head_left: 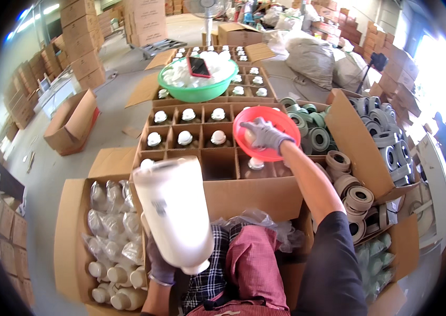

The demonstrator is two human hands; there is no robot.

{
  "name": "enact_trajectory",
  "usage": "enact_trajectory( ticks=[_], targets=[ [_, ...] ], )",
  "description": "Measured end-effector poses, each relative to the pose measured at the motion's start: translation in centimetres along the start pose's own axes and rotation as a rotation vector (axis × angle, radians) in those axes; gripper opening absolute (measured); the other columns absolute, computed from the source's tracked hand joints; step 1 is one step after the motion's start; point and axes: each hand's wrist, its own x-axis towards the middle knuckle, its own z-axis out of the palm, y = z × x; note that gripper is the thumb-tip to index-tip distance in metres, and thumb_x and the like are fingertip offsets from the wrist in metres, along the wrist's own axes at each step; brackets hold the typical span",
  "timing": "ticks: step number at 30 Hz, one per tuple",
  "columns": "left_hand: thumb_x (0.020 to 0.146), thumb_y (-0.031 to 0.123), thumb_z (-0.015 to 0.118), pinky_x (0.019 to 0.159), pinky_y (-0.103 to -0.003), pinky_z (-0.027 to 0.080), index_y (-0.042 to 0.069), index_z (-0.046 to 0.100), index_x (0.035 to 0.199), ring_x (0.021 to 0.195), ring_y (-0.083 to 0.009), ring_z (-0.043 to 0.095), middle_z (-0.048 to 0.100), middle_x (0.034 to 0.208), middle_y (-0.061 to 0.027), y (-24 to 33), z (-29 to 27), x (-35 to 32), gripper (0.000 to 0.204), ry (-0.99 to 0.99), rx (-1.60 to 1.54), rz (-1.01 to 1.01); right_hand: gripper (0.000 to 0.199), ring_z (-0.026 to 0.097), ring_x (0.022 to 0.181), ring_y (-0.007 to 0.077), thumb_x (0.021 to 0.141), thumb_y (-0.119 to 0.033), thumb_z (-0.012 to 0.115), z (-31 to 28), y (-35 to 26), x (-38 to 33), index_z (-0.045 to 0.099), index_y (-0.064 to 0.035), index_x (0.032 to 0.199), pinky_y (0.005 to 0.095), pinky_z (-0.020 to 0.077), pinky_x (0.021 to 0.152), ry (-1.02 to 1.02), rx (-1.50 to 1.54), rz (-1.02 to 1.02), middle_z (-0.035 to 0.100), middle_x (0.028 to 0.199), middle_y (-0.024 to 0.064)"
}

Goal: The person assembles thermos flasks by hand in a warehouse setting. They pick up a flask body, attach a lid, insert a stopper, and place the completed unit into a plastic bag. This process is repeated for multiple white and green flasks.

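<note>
My left hand (161,263), in a grey glove, is wrapped round the side of a large white flask body (175,210). The body is tilted, its wide end up and away from me and its narrow neck toward my lap. Over a red plastic bowl (281,124) reaches my gloved right hand (266,136), fingers apart and dipping inside; small contents under them are mostly hidden. The bowl rests on a divided cardboard box (244,185), whose compartments hold several bottles with white tops (185,138). One compartment (220,164) near the front looks dark inside.
Left of me, an open carton (70,231) holds white flask bodies, many in clear bags. To the right lie grey ring-shaped parts (359,200) in and around cartons. A green basin (196,94) of white pieces carries a phone (198,67). Farther off stand a fan (208,8) and stacked boxes.
</note>
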Motion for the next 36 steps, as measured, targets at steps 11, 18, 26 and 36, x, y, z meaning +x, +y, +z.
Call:
enact_trajectory(
  ticks=[11, 18, 26, 36],
  targets=[
    [0.081, 0.007, 0.074, 0.087, -0.031, 0.055, -0.006, 0.061, 0.114, 0.097, -0.0204, 0.069, 0.07, 0.107, -0.0129, 1.1, 9.1, 2.4, 0.038, -0.03, 0.223, 0.284, 0.052, 0.061, 0.103, 0.0384, 0.071, -0.02, 0.079, 0.7, -15.3, -24.2, 0.061, -0.0314, 0.118, 0.0443, 0.0584, 0.076, 0.844, 0.029, -0.639, 0.056, 0.115, 0.0175],
    [0.086, 0.011, 0.07, 0.094, -0.037, 0.051, -0.003, 0.05, 0.131, 0.107, -0.0235, 0.063, 0.061, 0.122, -0.0134, 2.7, 13.2, 0.1, 0.051, 0.013, -0.109, 0.252, 0.08, 0.059, 0.102, 0.036, 0.074, -0.048, 0.079, 6.3, -22.6, -25.1, 0.04, -0.0068, 0.13, 0.0429, 0.0545, 0.076, 0.866, 1.25, 0.193, 0.045, 0.129, 0.0222],
    [0.083, 0.022, 0.074, 0.083, -0.036, 0.053, -0.004, 0.062, 0.111, 0.096, -0.0258, 0.068, 0.069, 0.102, -0.0166, 2.3, 10.9, -0.1, 0.04, 0.026, 0.373, 0.503, 0.105, 0.063, 0.083, 0.0204, 0.077, -0.092, 0.029, 10.3, -21.5, -27.5, 0.043, -0.008, 0.138, 0.0289, 0.0515, 0.062, -0.759, 2.883, -0.342, 0.06, 0.106, 0.0128],
    [0.074, 0.015, 0.083, 0.082, -0.031, 0.055, -0.003, 0.061, 0.113, 0.092, -0.0184, 0.069, 0.072, 0.103, -0.0119, -0.1, 12.5, -0.7, 0.048, 0.04, 0.124, 0.342, 0.078, 0.054, 0.116, 0.0297, 0.083, -0.029, 0.074, 6.9, -23.5, -29.3, 0.027, -0.0041, 0.14, 0.0399, 0.0491, 0.095, 0.876, 0.833, 0.069, 0.043, 0.134, 0.0167]
  ],
)
